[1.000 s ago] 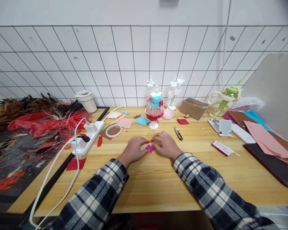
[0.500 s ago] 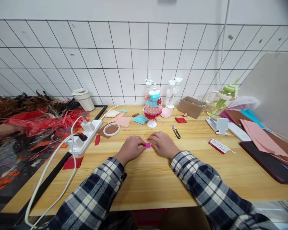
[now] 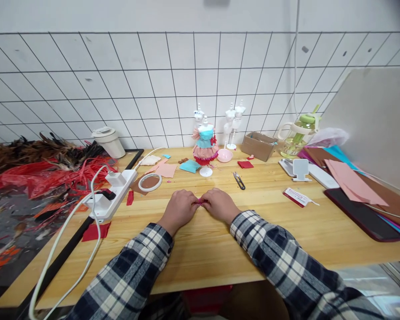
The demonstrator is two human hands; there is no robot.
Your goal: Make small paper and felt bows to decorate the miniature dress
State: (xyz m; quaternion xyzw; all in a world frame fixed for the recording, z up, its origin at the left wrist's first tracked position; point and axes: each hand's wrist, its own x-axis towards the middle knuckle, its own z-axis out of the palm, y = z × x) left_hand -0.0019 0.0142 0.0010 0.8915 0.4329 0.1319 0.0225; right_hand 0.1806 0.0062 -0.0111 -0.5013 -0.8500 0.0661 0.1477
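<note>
My left hand [image 3: 181,208] and my right hand [image 3: 219,204] meet over the middle of the wooden table [image 3: 206,258]. Between their fingertips is a small magenta strip of paper [image 3: 199,202], pinched from both sides and mostly covered by the fingers. Both hands are closed. Beyond them stands a small dress form [image 3: 206,142] in a turquoise bodice and a pink ruffled skirt with a red bow, on a round white base [image 3: 206,172]. Small black-handled snips [image 3: 239,181] lie to the right of my right hand.
Left are a roll of tape [image 3: 150,182], paper pieces [image 3: 166,170], a power strip [image 3: 113,200] with cables, and a feather-covered table [image 3: 16,213]. At the back sit a pink bowl [image 3: 225,155] and a cardboard box [image 3: 259,146]. Right are a bottle [image 3: 298,138], a phone stand [image 3: 300,170] and paper sheets [image 3: 353,182].
My right hand has closed in on the left, and both now pinch the magenta strip, which shows less. The view has shifted slightly right. Another person's arm at the far left is gone.
</note>
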